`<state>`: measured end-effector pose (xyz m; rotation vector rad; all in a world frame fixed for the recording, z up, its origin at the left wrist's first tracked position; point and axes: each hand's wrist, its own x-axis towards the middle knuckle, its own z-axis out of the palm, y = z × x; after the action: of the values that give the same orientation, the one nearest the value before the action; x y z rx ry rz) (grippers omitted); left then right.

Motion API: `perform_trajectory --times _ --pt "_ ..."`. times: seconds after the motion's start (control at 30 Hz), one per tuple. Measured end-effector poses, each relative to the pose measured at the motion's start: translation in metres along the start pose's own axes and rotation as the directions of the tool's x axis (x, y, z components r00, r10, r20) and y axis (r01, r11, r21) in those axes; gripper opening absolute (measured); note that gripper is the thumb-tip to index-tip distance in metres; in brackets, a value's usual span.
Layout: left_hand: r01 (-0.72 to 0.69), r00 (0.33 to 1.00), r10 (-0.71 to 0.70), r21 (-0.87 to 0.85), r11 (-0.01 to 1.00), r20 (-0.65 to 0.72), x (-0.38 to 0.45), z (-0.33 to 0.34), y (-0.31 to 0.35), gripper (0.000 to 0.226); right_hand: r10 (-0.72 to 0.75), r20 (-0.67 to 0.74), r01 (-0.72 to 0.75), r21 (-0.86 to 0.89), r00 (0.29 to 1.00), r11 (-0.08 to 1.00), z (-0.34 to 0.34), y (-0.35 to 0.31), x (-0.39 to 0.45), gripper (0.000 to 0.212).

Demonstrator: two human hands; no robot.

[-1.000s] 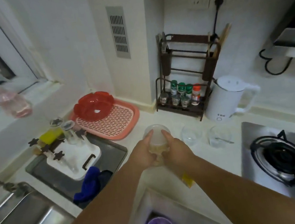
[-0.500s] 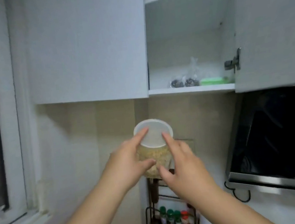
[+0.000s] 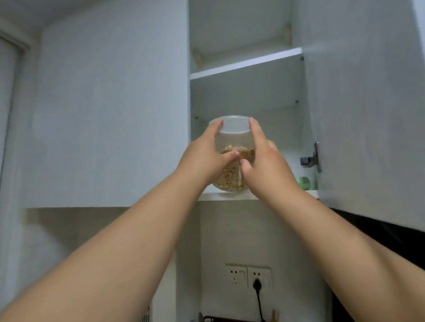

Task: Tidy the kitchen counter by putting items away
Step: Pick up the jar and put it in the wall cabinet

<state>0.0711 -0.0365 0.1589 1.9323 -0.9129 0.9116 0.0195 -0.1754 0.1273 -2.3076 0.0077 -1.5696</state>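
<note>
Jar (image 3: 232, 142) sits mid-frame at the front edge of the lower cabinet shelf (image 3: 240, 197), left hand (image 3: 204, 161) and right hand (image 3: 265, 165) both wrapped around its sides. Looks like light, smooth plastic, half full of grainy stuff, so I'd hold low on the body, not the lid. Hands hide its base, so can't tell if it's resting yet.

One jar (image 3: 233, 155), two hands (left (image 3: 203, 163), right (image 3: 266, 165)), perhaps two sockets (image 3: 248, 274).

Clear jar (image 3: 233, 142) (tan contents), white cabinet (image 3: 244, 62)
</note>
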Motion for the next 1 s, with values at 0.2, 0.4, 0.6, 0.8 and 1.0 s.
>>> perform_trajectory --times 0.2,0.4,0.6,0.8,1.0 --pt "0.062 0.995 -0.069 0.105 0.993 0.067 0.024 0.047 -0.018 0.099 0.085 0.061 -0.081 -0.063 0.995 0.995 0.034 0.032 0.029 0.079" --pt "0.197 0.980 -0.196 -0.019 0.980 0.043 0.035 0.059 -0.029 0.103 0.137 0.040 -0.137 0.004 0.990 0.991 0.038 0.037 0.042 0.080" --pt "0.186 0.953 -0.185 0.018 0.982 0.238 0.029 0.074 -0.044 0.097 0.114 0.194 -0.084 -0.160 0.974 0.984 0.046 0.034 0.035 0.057" --pt "0.109 0.980 -0.090 -0.104 0.989 0.177 -0.028 0.054 -0.039 0.069 -0.007 0.156 -0.004 0.070 0.988 0.998 0.005 0.009 -0.039 0.055" --pt "-0.123 0.958 0.165 -0.182 0.976 0.236 -0.157 0.018 0.009 0.041 0.454 0.440 -0.491 0.871 0.775 -0.006 -0.082 0.027 -0.160 0.034"
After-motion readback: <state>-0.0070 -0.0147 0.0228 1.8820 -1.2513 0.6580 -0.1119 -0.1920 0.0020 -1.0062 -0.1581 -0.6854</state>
